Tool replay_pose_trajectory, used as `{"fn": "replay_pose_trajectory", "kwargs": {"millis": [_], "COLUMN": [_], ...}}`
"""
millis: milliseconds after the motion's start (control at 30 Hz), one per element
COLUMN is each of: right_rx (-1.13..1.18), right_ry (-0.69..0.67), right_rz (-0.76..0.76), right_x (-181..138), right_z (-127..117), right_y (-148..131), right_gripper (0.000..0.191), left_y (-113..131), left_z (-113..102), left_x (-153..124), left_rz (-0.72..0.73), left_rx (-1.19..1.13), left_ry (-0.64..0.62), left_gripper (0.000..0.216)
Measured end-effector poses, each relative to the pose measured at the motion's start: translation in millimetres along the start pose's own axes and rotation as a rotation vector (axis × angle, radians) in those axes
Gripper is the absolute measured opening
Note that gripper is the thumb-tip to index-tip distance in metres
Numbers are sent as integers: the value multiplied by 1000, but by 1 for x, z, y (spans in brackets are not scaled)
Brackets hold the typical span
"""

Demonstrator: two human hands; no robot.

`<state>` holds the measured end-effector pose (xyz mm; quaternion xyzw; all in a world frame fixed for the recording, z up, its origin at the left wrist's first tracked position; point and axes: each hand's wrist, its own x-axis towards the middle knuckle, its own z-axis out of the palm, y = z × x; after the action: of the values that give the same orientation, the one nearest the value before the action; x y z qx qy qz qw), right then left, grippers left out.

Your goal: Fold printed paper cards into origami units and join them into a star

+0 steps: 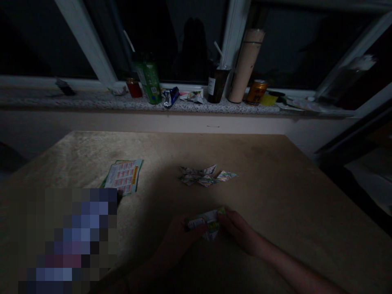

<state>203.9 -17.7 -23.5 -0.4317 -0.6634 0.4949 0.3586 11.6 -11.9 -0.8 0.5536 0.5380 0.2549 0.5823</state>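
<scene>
Your left hand [179,234] and right hand [235,228] are both closed on a small folded piece of printed white-and-green paper [206,224], pinched between the fingertips at either end and held just above the near middle of the light brown wooden desk [275,183]. Beyond it, well apart, lies a cluster of small folded printed paper pieces [205,175]. A stack of printed sheets with red and green markings [124,176] rests to the left.
</scene>
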Motion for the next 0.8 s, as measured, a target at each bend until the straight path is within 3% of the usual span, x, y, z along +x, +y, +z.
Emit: {"fn": "replay_pose_trajectory", "kwargs": {"millis": [233, 400, 800], "right_rx": [-222, -122, -16], "right_ry": [-54, -64, -12], "right_rz": [-38, -120, 28], "right_x": [-1, 1, -2], "right_z": [0, 0, 2], "right_y": [0, -2, -1], "right_gripper": [41, 43, 37], "left_y": [4, 2, 0], "left_z": [1, 2, 0], "left_x": [-1, 1, 1], "left_rz": [-60, -49, -49], "left_rx": [5, 69, 122], "left_ry": [-39, -86, -12], "left_gripper": [32, 31, 36]}}
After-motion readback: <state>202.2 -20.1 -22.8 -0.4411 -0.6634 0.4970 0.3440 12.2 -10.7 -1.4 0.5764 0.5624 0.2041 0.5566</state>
